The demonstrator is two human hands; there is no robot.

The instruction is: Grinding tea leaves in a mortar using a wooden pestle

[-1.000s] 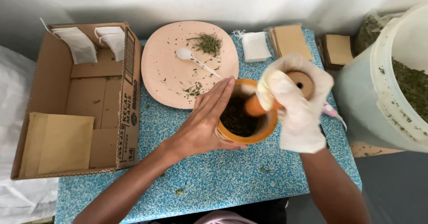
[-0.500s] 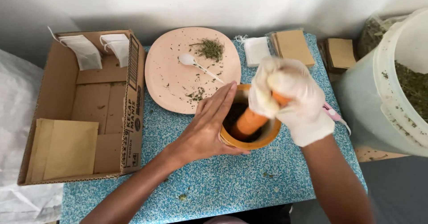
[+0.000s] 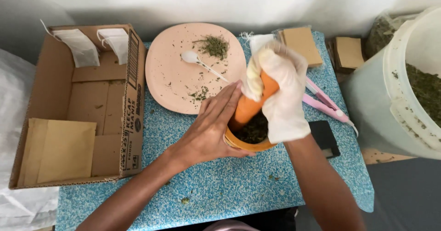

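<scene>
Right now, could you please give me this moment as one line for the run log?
left hand: steadies mortar | right hand: gloved, grips pestle in herbs | plate: spoon | box: left

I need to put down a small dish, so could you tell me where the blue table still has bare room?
The near strip of the blue table, between the cardboard box and the right edge, is mostly bare. Around the orange mortar it is crowded: the left hand, the gloved right hand, the pink plate and the pink tool.
</scene>
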